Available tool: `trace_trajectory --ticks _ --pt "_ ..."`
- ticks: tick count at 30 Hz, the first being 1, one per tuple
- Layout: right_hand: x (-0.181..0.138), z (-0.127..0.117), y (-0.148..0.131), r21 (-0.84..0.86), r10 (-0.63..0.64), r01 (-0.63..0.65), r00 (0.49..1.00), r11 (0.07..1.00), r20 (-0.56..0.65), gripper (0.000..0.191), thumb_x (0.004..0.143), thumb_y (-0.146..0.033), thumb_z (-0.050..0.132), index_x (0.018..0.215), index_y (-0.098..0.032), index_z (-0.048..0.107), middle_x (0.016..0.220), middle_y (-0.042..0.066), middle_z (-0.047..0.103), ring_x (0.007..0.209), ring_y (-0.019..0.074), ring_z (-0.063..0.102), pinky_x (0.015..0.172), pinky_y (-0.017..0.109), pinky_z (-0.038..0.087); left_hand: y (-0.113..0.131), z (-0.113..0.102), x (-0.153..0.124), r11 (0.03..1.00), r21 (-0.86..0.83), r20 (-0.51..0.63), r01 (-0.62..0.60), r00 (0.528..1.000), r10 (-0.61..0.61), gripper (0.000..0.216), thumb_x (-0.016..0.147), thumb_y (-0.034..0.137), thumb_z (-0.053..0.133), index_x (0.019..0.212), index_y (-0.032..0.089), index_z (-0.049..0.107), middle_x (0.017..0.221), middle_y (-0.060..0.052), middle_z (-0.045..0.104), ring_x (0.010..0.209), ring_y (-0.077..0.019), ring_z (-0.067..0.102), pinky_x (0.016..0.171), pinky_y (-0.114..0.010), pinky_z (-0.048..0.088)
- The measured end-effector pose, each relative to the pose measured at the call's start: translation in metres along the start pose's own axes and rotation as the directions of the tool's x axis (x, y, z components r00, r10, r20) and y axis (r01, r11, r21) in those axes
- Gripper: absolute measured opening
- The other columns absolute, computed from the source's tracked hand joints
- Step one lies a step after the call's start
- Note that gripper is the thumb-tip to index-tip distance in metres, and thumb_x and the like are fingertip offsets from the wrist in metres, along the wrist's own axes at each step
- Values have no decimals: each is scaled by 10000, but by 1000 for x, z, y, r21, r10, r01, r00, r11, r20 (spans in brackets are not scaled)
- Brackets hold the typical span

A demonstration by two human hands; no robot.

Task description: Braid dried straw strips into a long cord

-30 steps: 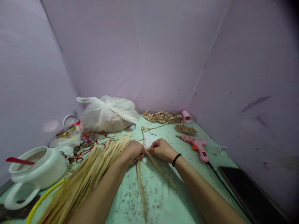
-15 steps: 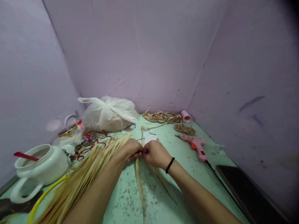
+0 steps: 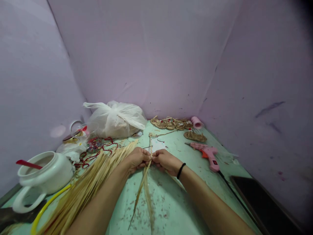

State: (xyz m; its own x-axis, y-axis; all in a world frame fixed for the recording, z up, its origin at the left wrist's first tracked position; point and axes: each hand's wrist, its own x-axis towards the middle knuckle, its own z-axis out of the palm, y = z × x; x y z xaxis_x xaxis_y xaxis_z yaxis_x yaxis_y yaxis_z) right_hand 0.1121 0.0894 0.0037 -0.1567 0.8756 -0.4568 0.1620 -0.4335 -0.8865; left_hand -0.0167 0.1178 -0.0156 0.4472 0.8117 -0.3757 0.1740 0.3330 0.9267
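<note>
My left hand point(image 3: 136, 159) and my right hand point(image 3: 164, 160) meet at the middle of the pale green table point(image 3: 171, 209), both pinched on a thin braid of dry straw strips point(image 3: 150, 143) that runs away toward the back. Loose strip ends point(image 3: 144, 189) trail from the pinch toward me. A big bundle of straw strips point(image 3: 85, 189) lies just left of my left forearm. A black band circles my right wrist.
A pink glue gun point(image 3: 206, 152) with a black cord lies to the right. Woven straw pieces point(image 3: 171, 123) and a pink spool point(image 3: 196, 122) sit at the back. A white plastic bag point(image 3: 114, 119), red cord point(image 3: 97, 150), white pot point(image 3: 41, 174) and yellow hose point(image 3: 46, 209) crowd the left. A dark slab point(image 3: 259, 202) lies near right.
My hands stayed together on the braid, working the strips. One loose strip end has swung from the right side over to the left, now pointing toward me.
</note>
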Motion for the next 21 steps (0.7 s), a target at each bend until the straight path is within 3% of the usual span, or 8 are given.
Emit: trace_trajectory --ticks 2,5,10,13,16,19,21 --pt "5 0 5 -72 -33 28 997 997 -74 180 629 -41 469 485 -140 425 348 -79 305 300 17 202 328 184 116 0 2 0 999 50 -7 -7 1000 8 50 540 161 513 515 132 480 393 41 423 292 -22 252 335 -184 102" --pt "12 -3 11 -123 -67 51 989 991 -129 157 576 -53 504 461 -138 438 330 -83 302 300 17 207 336 194 113 2 3 -2 985 172 -28 -18 999 24 65 530 123 481 468 133 466 376 41 395 326 -33 281 364 -185 161" --pt "15 -7 15 -53 -40 36 995 998 -86 94 551 -93 521 480 -134 478 331 -74 373 283 19 226 323 191 116 12 -5 -9 877 476 -38 61 998 -48 92 557 159 500 474 125 522 375 18 419 343 -58 286 394 -216 185" --pt "17 -7 16 1 -6 7 999 1000 -52 95 544 -120 521 479 -147 457 329 -72 388 269 23 218 309 191 95 21 -4 -16 746 655 -148 120 989 -29 90 552 184 528 487 129 557 379 10 417 374 -82 331 421 -224 217" --pt "17 -6 17 53 -20 22 999 998 -32 65 530 -117 503 495 -150 459 333 -72 397 270 22 201 308 188 80 28 11 -25 640 749 -307 171 946 107 36 522 165 567 495 149 549 412 -8 427 475 -139 440 468 -229 255" --pt "15 -5 18 133 -46 50 998 990 -30 92 498 -89 466 481 -162 413 304 -90 319 278 24 176 321 186 69 26 37 -32 712 697 -365 86 897 249 53 533 149 597 555 165 551 504 -42 471 638 -195 515 530 -230 293" --pt "14 -5 19 174 -40 45 999 984 -29 99 487 -85 444 479 -168 391 298 -93 282 284 28 173 330 187 68 19 55 -35 838 544 -312 23 933 177 74 563 135 590 625 169 565 571 -60 503 724 -213 534 566 -229 315"
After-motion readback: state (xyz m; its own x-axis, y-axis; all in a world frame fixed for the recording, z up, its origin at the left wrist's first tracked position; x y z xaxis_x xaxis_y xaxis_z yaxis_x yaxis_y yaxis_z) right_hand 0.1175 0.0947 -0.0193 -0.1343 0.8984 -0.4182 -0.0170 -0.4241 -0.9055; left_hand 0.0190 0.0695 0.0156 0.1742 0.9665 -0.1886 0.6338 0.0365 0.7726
